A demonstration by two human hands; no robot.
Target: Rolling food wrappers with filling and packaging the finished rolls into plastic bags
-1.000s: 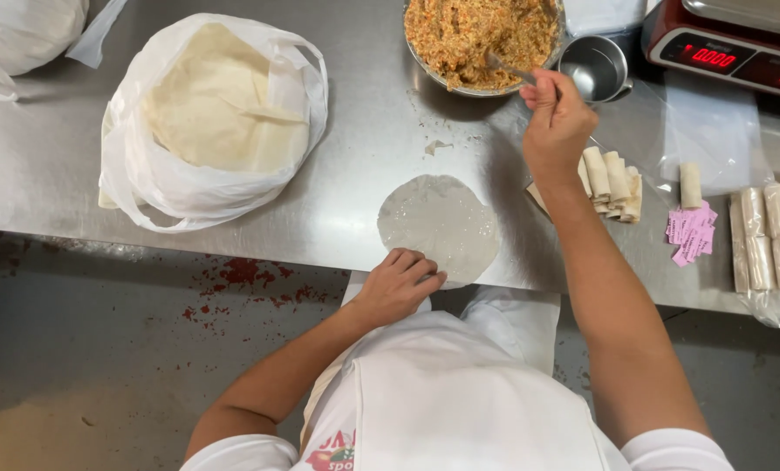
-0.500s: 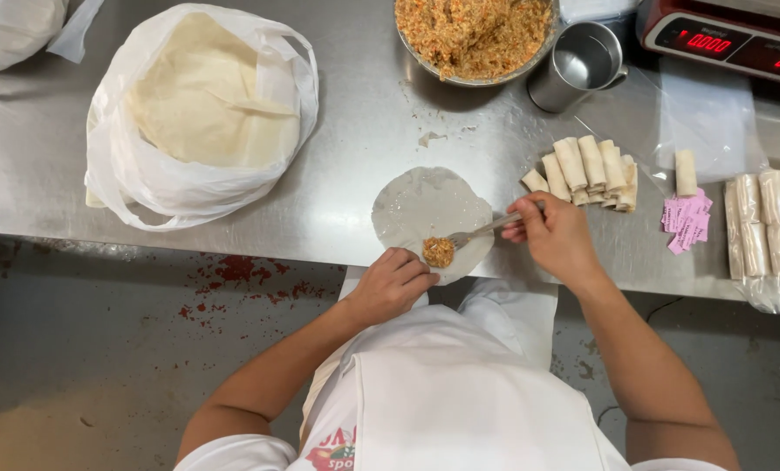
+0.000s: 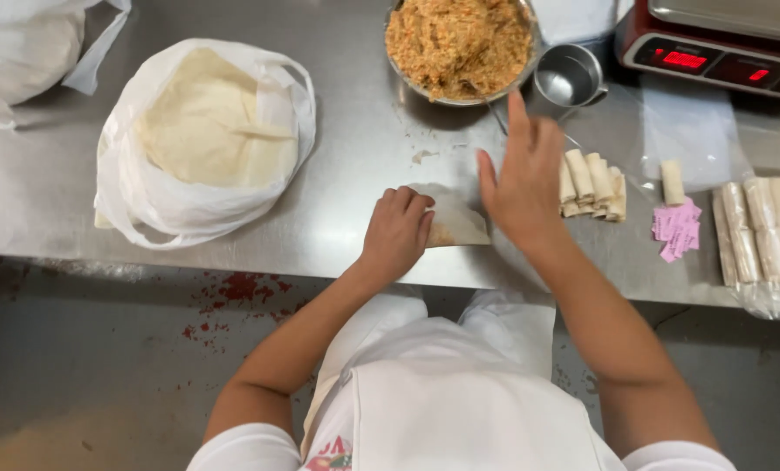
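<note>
Left hand (image 3: 397, 234) sits just below the middle of the frame, fingers curled down and pressing on the folded wrapper (image 3: 454, 222); it grips nothing, it only pins the near-left part of that pale sheet against the steel table (image 3: 346, 157); the wrapper lies at the table's near edge, folded over so that a rounded flap shows to the right of the knuckles; the right hand (image 3: 523, 179) hangs open just right of centre, fingers spread and pointing toward the top of the frame, empty, its palm over the wrapper's right end, though whether it touches the sheet cannot be told; just right of that hand lies a short row of finished rolls (image 3: 592, 183); further right a single roll (image 3: 673, 181), some pink slips (image 3: 678, 228) and, at the right edge, more rolls on clear plastic (image 3: 769, 240); at top centre stands a metal bowl of orange-brown filling (image 3: 458, 44), with a small steel cup (image 3: 570, 77) beside it and a red scale (image 3: 713, 48) in the upper right corner; at upper left a white plastic bag (image 3: 202, 139) lies open, holding a stack of round wrappers.
</note>
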